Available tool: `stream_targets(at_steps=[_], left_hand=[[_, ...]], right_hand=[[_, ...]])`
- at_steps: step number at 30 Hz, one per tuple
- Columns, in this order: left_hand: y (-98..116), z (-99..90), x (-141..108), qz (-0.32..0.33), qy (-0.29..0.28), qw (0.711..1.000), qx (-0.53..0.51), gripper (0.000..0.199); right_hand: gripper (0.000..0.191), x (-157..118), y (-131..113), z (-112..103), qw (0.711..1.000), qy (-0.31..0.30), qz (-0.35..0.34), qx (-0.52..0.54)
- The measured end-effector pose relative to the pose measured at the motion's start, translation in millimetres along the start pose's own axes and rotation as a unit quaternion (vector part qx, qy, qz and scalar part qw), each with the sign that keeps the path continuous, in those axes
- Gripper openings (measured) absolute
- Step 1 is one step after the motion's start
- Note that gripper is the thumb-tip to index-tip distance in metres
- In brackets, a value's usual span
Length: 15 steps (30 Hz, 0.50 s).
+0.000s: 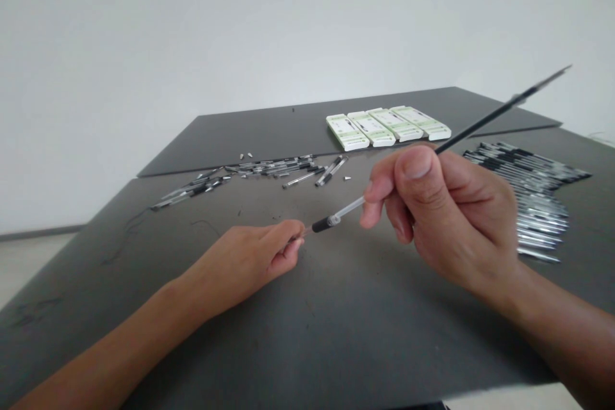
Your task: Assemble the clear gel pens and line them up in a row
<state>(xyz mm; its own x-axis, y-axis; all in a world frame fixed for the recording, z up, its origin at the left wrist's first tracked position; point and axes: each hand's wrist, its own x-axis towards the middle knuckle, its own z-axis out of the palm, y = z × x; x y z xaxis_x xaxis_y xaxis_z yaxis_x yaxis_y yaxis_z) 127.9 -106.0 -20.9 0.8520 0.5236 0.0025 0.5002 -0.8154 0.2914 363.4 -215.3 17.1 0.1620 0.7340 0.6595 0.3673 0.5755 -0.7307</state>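
Low over the table, my left hand (269,245) is closed around a clear pen barrel (323,225), whose black grip end sticks out to the right. My right hand (446,211), raised at the right, pinches a pen refill (485,118) between thumb and fingers. The refill's dark, ink-filled length slants up to the right and ends in a thin tip. Its clear tail reaches down to the mouth of the barrel; whether it lies inside or just touches cannot be made out. My left fingers hide the rest of the barrel.
A loose heap of pen barrels (269,168) lies across the table at the back left, with several small pale tips (346,178) nearby. Flat white-and-green boxes (379,127) lie side by side behind. Beyond my right hand is a large row of pens (542,205) on the dark table (307,333).
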Motion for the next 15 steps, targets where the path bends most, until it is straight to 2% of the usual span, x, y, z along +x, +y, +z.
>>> stream_targets(at_steps=[15], left_hand=[[-0.7, 0.0, 0.1, 0.016, 0.015, 1.0, 0.008, 0.021]], right_hand=[[0.034, 1.0, -0.1, 1.5, 1.0, -0.005, -0.005, -0.001]])
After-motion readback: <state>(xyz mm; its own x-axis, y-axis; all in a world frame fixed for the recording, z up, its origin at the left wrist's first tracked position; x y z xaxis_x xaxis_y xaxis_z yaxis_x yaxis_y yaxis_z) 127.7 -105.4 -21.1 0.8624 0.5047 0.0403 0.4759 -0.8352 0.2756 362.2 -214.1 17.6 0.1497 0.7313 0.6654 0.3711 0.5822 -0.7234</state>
